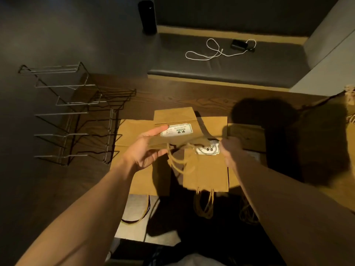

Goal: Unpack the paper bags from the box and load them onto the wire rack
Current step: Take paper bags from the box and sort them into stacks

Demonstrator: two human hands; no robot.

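I hold a flat brown paper bag over the wooden table, its white "9.9" label facing up and its twisted handles dangling. My left hand holds the bag's left edge between thumb and fingers. My right hand pinches its right edge. Under it lie more flat brown bags, one showing the same label, with handles hanging over the near table edge. The wire rack stands at the left with bare tiers. The box is not clearly in view.
A dark bench behind the table carries a white cable and a small black device. A black cylinder stands at the far wall. More brown paper sits at the right edge.
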